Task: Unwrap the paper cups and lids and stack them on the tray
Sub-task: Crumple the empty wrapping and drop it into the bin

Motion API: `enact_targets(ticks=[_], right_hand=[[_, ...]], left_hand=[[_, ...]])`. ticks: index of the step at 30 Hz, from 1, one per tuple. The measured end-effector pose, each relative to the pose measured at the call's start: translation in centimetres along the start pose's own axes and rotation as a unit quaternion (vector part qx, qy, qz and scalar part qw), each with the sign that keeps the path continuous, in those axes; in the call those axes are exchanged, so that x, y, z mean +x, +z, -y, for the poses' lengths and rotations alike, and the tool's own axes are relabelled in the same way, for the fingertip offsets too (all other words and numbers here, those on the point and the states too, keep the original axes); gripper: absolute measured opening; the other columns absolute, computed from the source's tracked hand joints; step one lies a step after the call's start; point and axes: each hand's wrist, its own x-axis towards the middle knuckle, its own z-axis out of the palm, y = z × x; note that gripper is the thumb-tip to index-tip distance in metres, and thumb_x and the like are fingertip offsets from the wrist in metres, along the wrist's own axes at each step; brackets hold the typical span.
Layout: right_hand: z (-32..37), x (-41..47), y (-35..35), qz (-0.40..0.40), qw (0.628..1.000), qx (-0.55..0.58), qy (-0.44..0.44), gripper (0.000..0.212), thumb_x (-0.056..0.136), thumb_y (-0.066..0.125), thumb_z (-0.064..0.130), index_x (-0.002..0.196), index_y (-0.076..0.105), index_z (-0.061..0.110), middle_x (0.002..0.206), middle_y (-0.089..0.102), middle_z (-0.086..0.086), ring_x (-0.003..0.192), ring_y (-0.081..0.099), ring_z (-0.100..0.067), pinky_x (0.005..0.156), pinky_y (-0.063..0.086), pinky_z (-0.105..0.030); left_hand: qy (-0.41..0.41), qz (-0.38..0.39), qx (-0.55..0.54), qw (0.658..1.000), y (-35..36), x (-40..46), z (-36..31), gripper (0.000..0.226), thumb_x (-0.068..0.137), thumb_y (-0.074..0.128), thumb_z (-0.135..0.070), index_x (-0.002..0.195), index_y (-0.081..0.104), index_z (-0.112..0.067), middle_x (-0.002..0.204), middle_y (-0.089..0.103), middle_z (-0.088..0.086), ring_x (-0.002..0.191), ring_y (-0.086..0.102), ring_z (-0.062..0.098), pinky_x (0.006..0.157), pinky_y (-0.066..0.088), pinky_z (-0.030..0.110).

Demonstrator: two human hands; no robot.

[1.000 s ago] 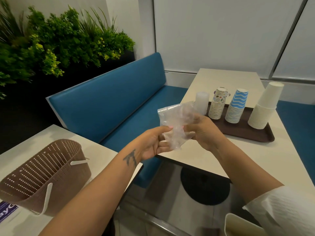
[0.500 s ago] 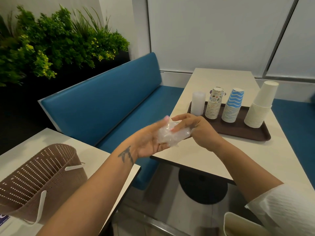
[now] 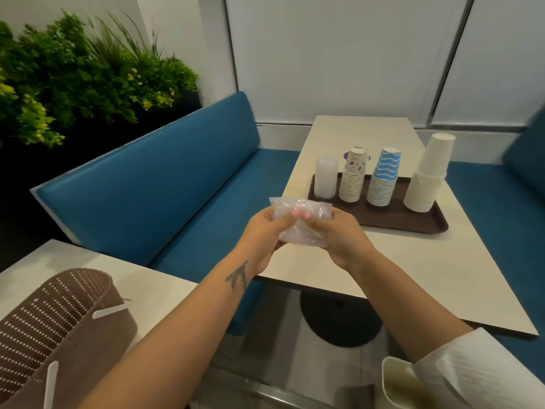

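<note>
The basket sat far left on the near table, open side up; it looked the likely place for the wrap, which both hands held in the air above the gap between the tables, the left hand curled round its left side with fingertips pressed into the plastic, the right hand gripping its right side. The step seemed to be balling the empty wrap, best squeezed small so it would not spring open; the path left to the basket was free, over the bench. To the right the tray already bore lids and three cup stacks, near the far table's left edge, well apart from the hands.
</note>
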Motion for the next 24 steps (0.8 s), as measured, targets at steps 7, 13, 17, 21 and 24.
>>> enact_targets(ticks=[7, 13, 17, 21, 24], right_hand=[[-1.4, -0.7, -2.4, -0.097, 0.995, -0.022, -0.015, 0.029, 0.078, 0.073, 0.005, 0.107, 0.065, 0.006, 0.103, 0.071, -0.011, 0.089, 0.069, -0.024, 0.072, 0.058, -0.029], [-1.6, -2.3, -7.4, -0.102, 0.993, -0.055, 0.004, 0.038, 0.075, 0.077, 0.007, 0.110, 0.063, 0.001, 0.101, 0.071, -0.014, 0.093, 0.069, -0.028, 0.072, 0.057, -0.028], [-0.8, -4.3, -13.1, -0.041, 0.931, -0.364, -0.001, 0.038, 0.067, 0.083, 0.011, 0.093, 0.056, 0.015, 0.093, 0.064, -0.006, 0.082, 0.061, -0.019, 0.069, 0.053, -0.028], [-1.3, -6.3, -18.1, 0.052, 0.881, -0.470, 0.012, 0.038, 0.068, 0.080, 0.012, 0.088, 0.048, 0.016, 0.086, 0.057, -0.003, 0.075, 0.052, -0.017, 0.069, 0.049, -0.036], [-2.8, -7.6, -22.3, 0.073, 0.859, -0.502, 0.072, 0.038, 0.069, 0.079, 0.013, 0.094, 0.050, 0.010, 0.085, 0.058, -0.004, 0.073, 0.051, -0.014, 0.069, 0.050, -0.034]], left_hand=[[-0.014, -0.070, 0.102, 0.992, 3.1, 1.1, 2.3, 0.036, 0.091, 0.056, -0.048, 0.103, 0.066, -0.015, 0.106, 0.070, 0.008, 0.100, 0.066, 0.025, 0.095, 0.052, 0.043], [0.021, -0.062, 0.131, 0.989, 7.4, 1.0, 5.0, 0.025, 0.094, 0.055, -0.042, 0.087, 0.066, -0.021, 0.094, 0.071, 0.007, 0.092, 0.069, 0.024, 0.087, 0.056, 0.040], [0.082, 0.026, 0.300, 0.950, 10.0, 1.2, 7.7, 0.030, 0.089, 0.065, -0.036, 0.086, 0.066, -0.007, 0.080, 0.069, 0.007, 0.075, 0.064, 0.023, 0.068, 0.051, 0.034], [0.054, 0.114, 0.414, 0.901, 14.3, 0.4, 11.3, 0.026, 0.079, 0.075, -0.040, 0.087, 0.057, -0.022, 0.071, 0.060, -0.007, 0.064, 0.053, 0.006, 0.053, 0.035, 0.018], [-0.017, 0.144, 0.401, 0.905, 17.4, -0.5, 15.5, 0.033, 0.080, 0.071, -0.048, 0.083, 0.054, -0.019, 0.072, 0.056, -0.008, 0.068, 0.051, 0.008, 0.056, 0.034, 0.019]])
